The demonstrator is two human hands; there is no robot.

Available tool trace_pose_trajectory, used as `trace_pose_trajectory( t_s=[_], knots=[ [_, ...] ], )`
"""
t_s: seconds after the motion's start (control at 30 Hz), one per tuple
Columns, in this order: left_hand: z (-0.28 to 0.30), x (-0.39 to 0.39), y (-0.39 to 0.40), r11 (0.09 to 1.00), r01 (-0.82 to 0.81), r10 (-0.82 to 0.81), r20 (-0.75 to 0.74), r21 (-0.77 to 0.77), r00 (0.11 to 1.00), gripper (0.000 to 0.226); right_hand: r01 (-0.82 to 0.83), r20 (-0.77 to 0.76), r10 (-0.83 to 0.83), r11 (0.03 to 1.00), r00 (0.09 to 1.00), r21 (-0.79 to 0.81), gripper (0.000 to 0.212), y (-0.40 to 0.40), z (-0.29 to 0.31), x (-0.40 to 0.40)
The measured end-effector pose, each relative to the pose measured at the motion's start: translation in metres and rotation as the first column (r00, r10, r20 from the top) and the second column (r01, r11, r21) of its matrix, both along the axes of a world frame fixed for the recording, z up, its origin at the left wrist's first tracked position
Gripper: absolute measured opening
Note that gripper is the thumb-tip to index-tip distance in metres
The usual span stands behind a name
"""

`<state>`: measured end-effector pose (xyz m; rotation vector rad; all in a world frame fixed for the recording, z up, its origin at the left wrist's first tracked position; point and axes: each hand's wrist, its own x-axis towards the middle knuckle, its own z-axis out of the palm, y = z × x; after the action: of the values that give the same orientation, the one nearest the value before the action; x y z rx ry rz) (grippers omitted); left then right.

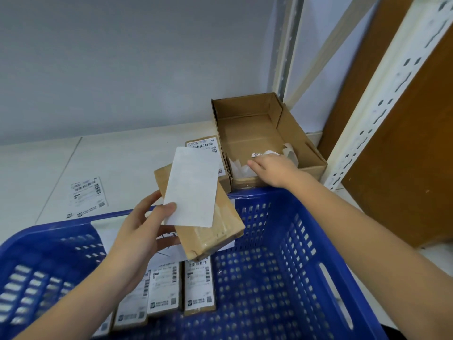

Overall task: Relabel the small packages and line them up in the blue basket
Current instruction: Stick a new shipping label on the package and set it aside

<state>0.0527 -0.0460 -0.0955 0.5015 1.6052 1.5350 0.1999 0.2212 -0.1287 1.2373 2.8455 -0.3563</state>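
Observation:
My left hand (143, 231) holds a small brown cardboard package (215, 224) above the blue basket (282, 278), with its thumb pinning a blank white label sheet (193, 187) on the package's top. My right hand (272, 169) reaches over the near wall of an open cardboard box (304, 143), fingers extended down among crumpled white paper scraps (289, 150); it holds nothing that I can see. Several labelled packages (198, 288) lie side by side on the basket floor. Another labelled package (206, 144) sits on the table by the box.
A printed shipping label (87, 195) lies flat on the white table (110, 153) to the left. A white slotted shelving post (382, 99) and a brown board (404, 143) stand at the right. A grey wall closes the back.

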Motion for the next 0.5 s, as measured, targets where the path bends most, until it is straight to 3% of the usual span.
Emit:
trace_pose_trajectory(
  t_s=[0.17, 0.27, 0.37, 0.5],
  knots=[
    [0.006, 0.005, -0.010, 1.000, 0.006, -0.006, 0.002, -0.001, 1.000, 0.037, -0.124, -0.019, 0.128, 0.985, 0.992, 0.120, 0.045, -0.024, 0.034, 0.003],
    [0.009, 0.007, -0.018, 1.000, 0.006, -0.006, 0.008, -0.007, 1.000, 0.032, -0.118, -0.079, 0.129, 0.984, 0.988, 0.136, 0.046, -0.045, 0.057, 0.006],
    [0.013, 0.007, -0.030, 1.000, 0.021, -0.021, -0.004, -0.016, 1.000, 0.031, -0.081, -0.167, 0.088, 0.996, 0.982, 0.049, 0.051, -0.076, 0.074, 0.007],
    [0.015, 0.002, -0.050, 0.997, 0.061, -0.062, -0.029, -0.037, 0.998, 0.042, -0.044, -0.335, -0.034, 0.973, 0.942, -0.225, 0.055, -0.127, 0.086, 0.008]
  ],
)
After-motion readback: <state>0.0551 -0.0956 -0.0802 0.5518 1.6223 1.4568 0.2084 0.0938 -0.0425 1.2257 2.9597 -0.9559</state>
